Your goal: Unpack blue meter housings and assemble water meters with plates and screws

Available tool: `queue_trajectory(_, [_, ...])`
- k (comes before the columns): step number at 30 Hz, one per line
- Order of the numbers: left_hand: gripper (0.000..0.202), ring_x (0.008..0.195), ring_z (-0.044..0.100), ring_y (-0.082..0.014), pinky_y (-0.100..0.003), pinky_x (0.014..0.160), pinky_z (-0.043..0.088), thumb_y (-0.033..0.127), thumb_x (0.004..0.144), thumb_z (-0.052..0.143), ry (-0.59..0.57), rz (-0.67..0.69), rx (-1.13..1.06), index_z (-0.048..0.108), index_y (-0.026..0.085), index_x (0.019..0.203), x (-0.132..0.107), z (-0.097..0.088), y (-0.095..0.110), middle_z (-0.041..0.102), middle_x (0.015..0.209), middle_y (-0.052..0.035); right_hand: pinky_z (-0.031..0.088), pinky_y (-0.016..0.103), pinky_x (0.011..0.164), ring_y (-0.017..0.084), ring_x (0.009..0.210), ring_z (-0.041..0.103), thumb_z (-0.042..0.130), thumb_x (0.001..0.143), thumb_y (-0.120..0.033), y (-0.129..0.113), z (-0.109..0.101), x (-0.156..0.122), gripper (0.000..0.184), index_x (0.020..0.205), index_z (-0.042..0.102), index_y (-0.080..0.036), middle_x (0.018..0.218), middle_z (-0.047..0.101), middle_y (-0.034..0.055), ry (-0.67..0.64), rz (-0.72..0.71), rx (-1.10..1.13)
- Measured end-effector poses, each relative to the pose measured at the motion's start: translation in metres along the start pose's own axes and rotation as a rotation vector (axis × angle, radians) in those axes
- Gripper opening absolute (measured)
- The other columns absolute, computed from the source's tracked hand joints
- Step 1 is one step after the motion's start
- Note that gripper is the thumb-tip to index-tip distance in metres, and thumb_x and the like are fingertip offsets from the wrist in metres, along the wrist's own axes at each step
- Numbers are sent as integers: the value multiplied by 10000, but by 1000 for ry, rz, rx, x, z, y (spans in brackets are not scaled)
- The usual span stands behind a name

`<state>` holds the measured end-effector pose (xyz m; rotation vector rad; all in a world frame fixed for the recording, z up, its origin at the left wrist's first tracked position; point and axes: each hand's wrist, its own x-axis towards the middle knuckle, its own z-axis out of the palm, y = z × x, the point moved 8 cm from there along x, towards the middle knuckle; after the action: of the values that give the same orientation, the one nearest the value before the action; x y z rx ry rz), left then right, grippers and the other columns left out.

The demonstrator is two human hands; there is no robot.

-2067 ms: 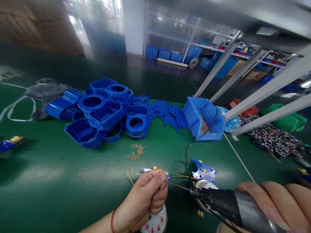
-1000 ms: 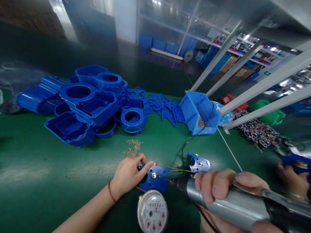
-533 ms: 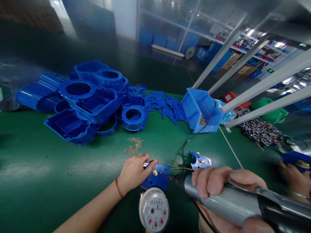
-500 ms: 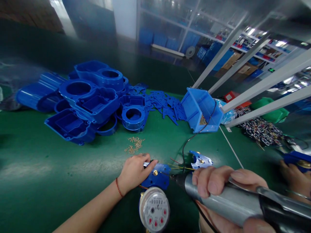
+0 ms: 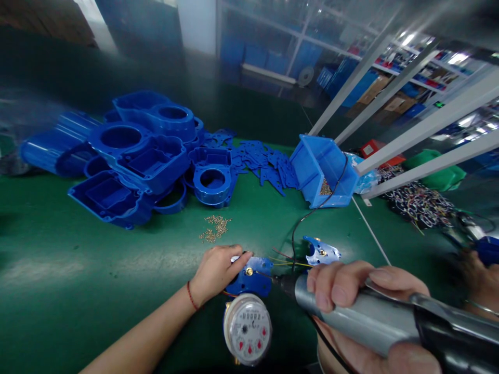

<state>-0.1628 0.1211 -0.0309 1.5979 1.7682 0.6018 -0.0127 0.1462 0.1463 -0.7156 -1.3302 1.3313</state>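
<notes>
My left hand (image 5: 220,271) grips a blue plastic plate (image 5: 255,284) at its left end, thumb on top. A round brass piece (image 5: 248,271) sits on the plate. My right hand (image 5: 351,291) is wrapped around a grey and black electric screwdriver (image 5: 370,317). Its thin bit points left across the plate and reaches close to the brass piece; whether they touch I cannot tell. Just below the plate lies a water meter (image 5: 249,330) with a round dial. Another blue plate (image 5: 322,252) with brass pieces rests beyond the screwdriver, near thin yellow wires (image 5: 290,263).
Small brass screws (image 5: 215,228) lie loose on the green table (image 5: 163,259). Blue housings (image 5: 140,156) are heaped at the left, with flat blue plates (image 5: 265,161) beside them. A blue bin (image 5: 343,196) holds more screws. At the right are wire bundles (image 5: 421,200) and another person's hand (image 5: 479,280).
The view has shifted slightly, so the table things appear a little higher. My left hand still holds the plate, and the screwdriver stays over it. The other person's hand at the right has moved slightly.
</notes>
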Motion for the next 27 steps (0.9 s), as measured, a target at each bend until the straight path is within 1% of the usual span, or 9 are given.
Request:
queue_trajectory(5, [406, 588, 521, -142, -241, 597, 322, 435, 937, 398, 6, 8, -11, 473, 201, 614, 1, -1, 0, 530, 589, 13, 472, 297, 560, 144, 532, 515, 705, 803, -472, 3, -1, -3, 211, 946, 621, -342, 641, 560, -26, 43, -15, 20])
queue_trajectory(7, [406, 589, 517, -142, -242, 600, 319, 434, 937, 398, 12, 12, -15, 470, 200, 612, 1, -1, 0, 523, 587, 14, 462, 298, 552, 145, 534, 513, 707, 796, -477, 3, 1, -3, 233, 956, 621, -331, 648, 561, -20, 27, -43, 32])
queue_trajectory(12, [417, 566, 491, -137, -243, 589, 309, 434, 935, 400, 17, 29, -29, 460, 199, 596, 2, 0, -1, 489, 562, 21, 441, 305, 547, 152, 570, 503, 699, 790, -412, 2, 4, -3, 248, 985, 609, -289, 692, 545, -5, 16, -103, 34])
queue_trajectory(16, [411, 549, 476, -132, -244, 580, 301, 425, 932, 409, 17, 47, -34, 463, 198, 593, 3, 0, -1, 472, 547, 26, 436, 301, 534, 151, 571, 498, 672, 810, -387, 2, 11, -4, 232, 1003, 598, -281, 702, 543, 1, -32, -114, 39])
queue_trajectory(20, [407, 572, 496, -133, -242, 596, 313, 427, 933, 399, 16, 54, -38, 477, 197, 606, 3, 1, 0, 489, 569, 22, 433, 302, 537, 151, 576, 491, 642, 832, -391, 3, 15, -4, 231, 1024, 576, -281, 714, 532, 1, -41, -132, 29])
queue_trajectory(24, [407, 585, 507, -136, -243, 599, 316, 441, 931, 396, 8, 49, -35, 471, 196, 614, 4, 5, -3, 493, 576, 21, 443, 294, 545, 151, 601, 500, 613, 866, -364, 5, 21, -4, 242, 1067, 545, -248, 737, 522, 10, -97, -166, 15])
queue_trajectory(27, [404, 600, 519, -138, -243, 608, 324, 446, 930, 398, 7, 44, -29, 470, 196, 620, 4, 6, -6, 506, 588, 18, 448, 285, 545, 145, 608, 501, 584, 891, -345, 7, 22, -4, 240, 1093, 520, -233, 751, 513, 12, -115, -202, 18])
